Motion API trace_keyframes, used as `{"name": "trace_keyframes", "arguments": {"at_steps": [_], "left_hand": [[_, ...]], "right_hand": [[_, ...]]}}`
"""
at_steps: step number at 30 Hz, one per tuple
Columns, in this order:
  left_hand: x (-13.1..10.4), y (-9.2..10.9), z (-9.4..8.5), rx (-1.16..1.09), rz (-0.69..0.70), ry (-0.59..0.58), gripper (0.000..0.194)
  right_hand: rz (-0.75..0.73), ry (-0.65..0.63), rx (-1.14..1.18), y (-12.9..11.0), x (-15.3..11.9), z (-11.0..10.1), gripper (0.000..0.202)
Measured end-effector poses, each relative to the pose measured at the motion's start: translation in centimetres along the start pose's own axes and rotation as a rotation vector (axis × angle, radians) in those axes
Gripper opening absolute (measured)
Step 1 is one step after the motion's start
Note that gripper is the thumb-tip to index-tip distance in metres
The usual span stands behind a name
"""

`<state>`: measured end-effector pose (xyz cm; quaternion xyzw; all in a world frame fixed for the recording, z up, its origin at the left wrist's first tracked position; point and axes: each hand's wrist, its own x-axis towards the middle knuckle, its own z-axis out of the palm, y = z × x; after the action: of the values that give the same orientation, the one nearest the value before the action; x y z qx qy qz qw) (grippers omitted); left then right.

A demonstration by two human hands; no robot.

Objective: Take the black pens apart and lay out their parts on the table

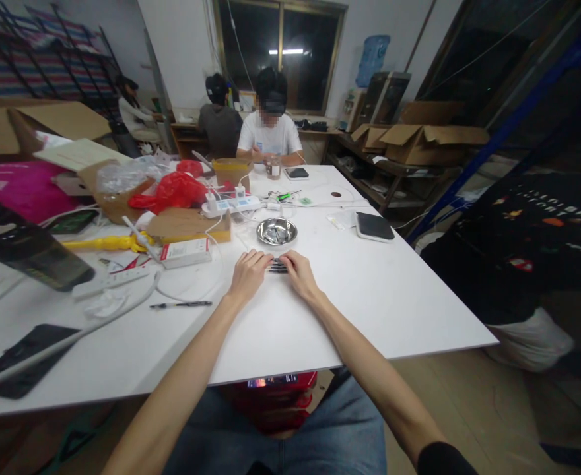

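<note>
One broad white table [379, 297] takes up the middle of the room, its left half crowded and its right half much barer. Close by its right edge stands a person in a dark printed shirt [538, 244], and across the far end sits somebody in a white T-shirt [271, 135], head bent down. An open cardboard box [57, 119] looms at the back left, with a magenta bag [20, 188] bulging in front of it. Nearer, a dark bottle [28, 247] lies slantwise, and a crumpled red plastic bag [174, 191] sits behind a flattened piece of cardboard [186, 226]. Off to the right I can see a flat device with a dark top [374, 226], well apart from the clutter.

Straight ahead of the worker's hands is a shiny metal bowl [276, 232], some small dark bits lying inside; anything pushed forward would run into it. A small white box [185, 253] and a looping cable crowd the left side. The left hand [249, 272] and right hand [299, 274] are drawn close together, fingers pinched narrow on opposite ends of some slim dark pieces [277, 266], just on the near side of the bowl. Over by the left forearm lies a pen [181, 305].
</note>
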<state>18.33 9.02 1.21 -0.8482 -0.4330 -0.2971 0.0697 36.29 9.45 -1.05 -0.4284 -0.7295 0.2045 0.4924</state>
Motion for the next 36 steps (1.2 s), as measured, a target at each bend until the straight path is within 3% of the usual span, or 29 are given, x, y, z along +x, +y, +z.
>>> {"name": "trace_keyframes", "arguments": {"at_steps": [13, 22, 36], "left_hand": [[-1.4, 1.2, -0.4, 0.05, -0.092, -0.098, 0.019], [-1.4, 0.7, -0.2, -0.04, -0.147, -0.133, 0.02], [-0.8, 1.1, -0.6, 0.052, -0.157, -0.175, 0.021]], "right_hand": [[-0.03, -0.012, -0.019, -1.3, -1.2, -0.2, 0.027], [-0.059, -0.001, 0.01, -1.3, -1.1, -0.3, 0.027], [-0.181, -0.052, -0.074, -1.2, -1.2, -0.3, 0.023]]}}
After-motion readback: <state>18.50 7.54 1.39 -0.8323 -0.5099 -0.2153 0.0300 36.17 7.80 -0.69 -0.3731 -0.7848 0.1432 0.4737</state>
